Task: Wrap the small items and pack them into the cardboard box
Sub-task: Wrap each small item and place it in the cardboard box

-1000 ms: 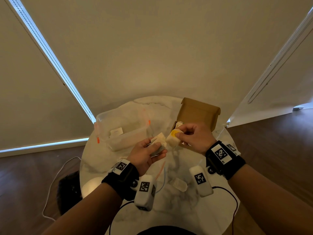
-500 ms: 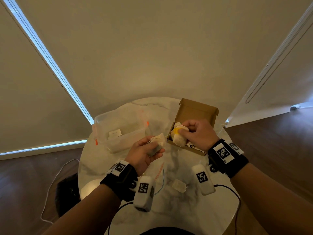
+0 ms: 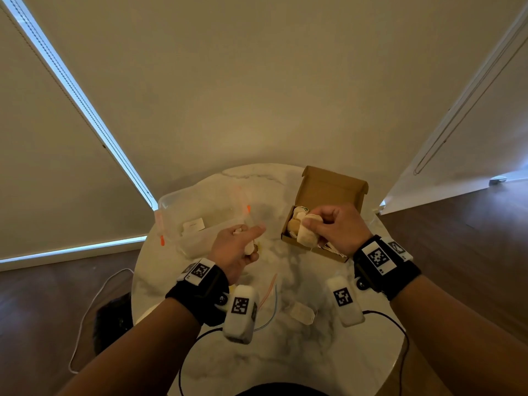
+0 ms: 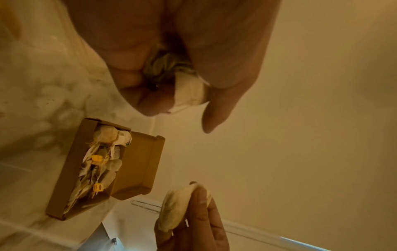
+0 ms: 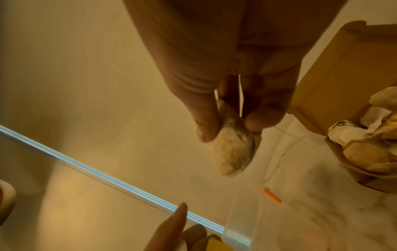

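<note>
The open cardboard box [image 3: 331,190] stands at the table's far right and holds several tea bags [image 4: 103,156], some with yellow tags. My right hand [image 3: 314,227] pinches a pale tea bag [image 3: 307,237] between thumb and fingers, just above the box's near-left corner. The same tea bag [image 5: 234,149] hangs from the fingertips in the right wrist view. To the left of the box, my left hand [image 3: 251,241] grips another tea bag [image 4: 189,91] with its curled fingers, index finger stretched out. A bit of yellow [image 5: 214,244] shows in that hand.
A clear plastic tub [image 3: 171,207] with orange clips sits at the far left of the round marble table [image 3: 285,352]. One loose tea bag [image 3: 301,312] and a clear zip bag [image 3: 270,295] lie near me. Wood floor surrounds the table.
My right hand has carried its tea bag a little right, to the box's near-left corner, and its yellow tag no longer shows. My left hand has turned and stretched out its index finger.
</note>
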{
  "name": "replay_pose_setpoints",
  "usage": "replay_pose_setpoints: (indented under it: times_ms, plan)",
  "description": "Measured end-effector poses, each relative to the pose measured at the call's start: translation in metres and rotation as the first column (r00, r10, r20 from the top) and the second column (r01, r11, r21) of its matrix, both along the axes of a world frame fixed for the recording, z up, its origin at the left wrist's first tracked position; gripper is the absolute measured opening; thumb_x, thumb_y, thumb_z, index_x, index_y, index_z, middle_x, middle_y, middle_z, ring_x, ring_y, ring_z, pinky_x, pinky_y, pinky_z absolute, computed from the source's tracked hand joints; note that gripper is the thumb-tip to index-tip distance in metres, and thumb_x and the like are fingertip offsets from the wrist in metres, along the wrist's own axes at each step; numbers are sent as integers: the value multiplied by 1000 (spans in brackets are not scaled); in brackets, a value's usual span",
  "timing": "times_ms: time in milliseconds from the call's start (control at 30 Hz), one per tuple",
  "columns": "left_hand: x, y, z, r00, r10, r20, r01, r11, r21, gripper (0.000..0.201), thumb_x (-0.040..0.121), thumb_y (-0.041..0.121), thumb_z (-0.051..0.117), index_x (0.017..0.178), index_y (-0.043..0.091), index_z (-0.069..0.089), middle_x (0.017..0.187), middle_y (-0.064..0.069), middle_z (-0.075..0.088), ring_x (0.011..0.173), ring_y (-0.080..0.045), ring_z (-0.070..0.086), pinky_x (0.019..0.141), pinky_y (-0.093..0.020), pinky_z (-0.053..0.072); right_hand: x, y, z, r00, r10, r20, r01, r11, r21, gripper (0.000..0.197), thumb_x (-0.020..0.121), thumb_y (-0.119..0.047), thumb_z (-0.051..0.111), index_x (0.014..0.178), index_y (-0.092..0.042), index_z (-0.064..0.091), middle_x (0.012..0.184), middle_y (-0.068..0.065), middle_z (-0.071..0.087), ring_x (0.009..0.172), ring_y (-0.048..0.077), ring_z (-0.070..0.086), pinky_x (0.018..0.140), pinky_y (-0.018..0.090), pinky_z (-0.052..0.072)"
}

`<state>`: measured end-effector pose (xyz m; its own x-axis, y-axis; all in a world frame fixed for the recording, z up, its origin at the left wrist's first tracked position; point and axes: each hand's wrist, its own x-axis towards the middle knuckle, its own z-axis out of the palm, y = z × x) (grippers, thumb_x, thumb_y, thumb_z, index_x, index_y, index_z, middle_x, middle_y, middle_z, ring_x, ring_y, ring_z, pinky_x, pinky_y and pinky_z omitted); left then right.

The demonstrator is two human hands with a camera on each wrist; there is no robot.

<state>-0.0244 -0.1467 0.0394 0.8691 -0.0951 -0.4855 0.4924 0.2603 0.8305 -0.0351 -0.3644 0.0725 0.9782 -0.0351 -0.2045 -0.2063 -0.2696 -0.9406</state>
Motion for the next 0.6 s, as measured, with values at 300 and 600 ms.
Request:
replay_pose_setpoints:
  times_ms: [300,600]
  plan:
    - [2,-8,19,848,-336,409,125,878,462,8,81,14,77,84,9,72,65,0,63,41,-17,49,46,-26,43,3,21,-1,984,164,74,-154,979,-133,13,81,-4,73,93,-8,70,83,12,71,64,21,69,67,39,61]
    - [6,-4,9,869,-372,326,127,805,580,5,84,20,74,82,16,76,64,-19,66,39,-18,49,46,-24,41,6,23,-24,977,192,93,-190,981,-27,20,76,-11,79,90,-4,66,79,16,71,67,27,70,66,38,60]
